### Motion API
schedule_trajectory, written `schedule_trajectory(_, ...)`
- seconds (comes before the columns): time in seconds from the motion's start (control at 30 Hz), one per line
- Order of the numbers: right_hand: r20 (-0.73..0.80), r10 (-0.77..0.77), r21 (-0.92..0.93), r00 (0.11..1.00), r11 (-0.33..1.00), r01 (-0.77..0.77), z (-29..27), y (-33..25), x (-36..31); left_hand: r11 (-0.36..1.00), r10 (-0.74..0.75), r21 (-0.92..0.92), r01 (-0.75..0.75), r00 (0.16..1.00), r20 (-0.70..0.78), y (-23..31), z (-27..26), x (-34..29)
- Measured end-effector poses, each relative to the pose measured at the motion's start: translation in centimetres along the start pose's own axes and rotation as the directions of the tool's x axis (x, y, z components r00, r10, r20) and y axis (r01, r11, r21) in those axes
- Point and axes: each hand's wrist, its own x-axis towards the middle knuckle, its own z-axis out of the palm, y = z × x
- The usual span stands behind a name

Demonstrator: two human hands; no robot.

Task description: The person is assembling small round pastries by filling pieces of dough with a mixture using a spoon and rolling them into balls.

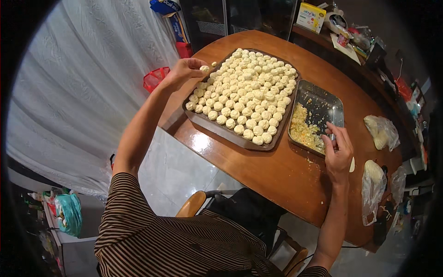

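A large dark tray (213,125) on the table is covered with rows of small pleated buns (240,99), pale yellow and closely packed. At its far left corner my left hand (186,73) pinches one more pleated bun (204,69) between thumb and fingertips. My right hand (339,148) is over the near end of a rectangular metal pan (342,108), its fingers curled round a slim tool. Only the pale end (352,165) of that tool shows beside the palm; the rest is mostly hidden. Chopped yellow-and-orange filling (303,127) lies along the pan's left side.
Clear plastic bags with pale dough (381,138) lie on the right of the wooden table (258,173). A small pale piece (214,63) rests just off the tray's corner. Behind stands a cluttered shelf with a yellow box (310,17). A chair (191,203) is below the near edge.
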Motion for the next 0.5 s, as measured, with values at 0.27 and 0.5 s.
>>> schedule_trajectory(0.27, 0.003, -0.006, -0.013, 1.000, 1.000, 0.006, 0.2, 0.2, 0.2, 0.985, -0.029, 0.173, -0.004, 0.983, 0.184, -3.5, -2.4, 1.6)
schedule_trajectory(0.5, 0.019, 0.013, -0.028, 1.000, 1.000, -0.013, 0.1, 0.1, 0.2, 0.875, 0.082, 0.449, -0.179, 0.970, 0.228, -2.3, -1.2, 1.5)
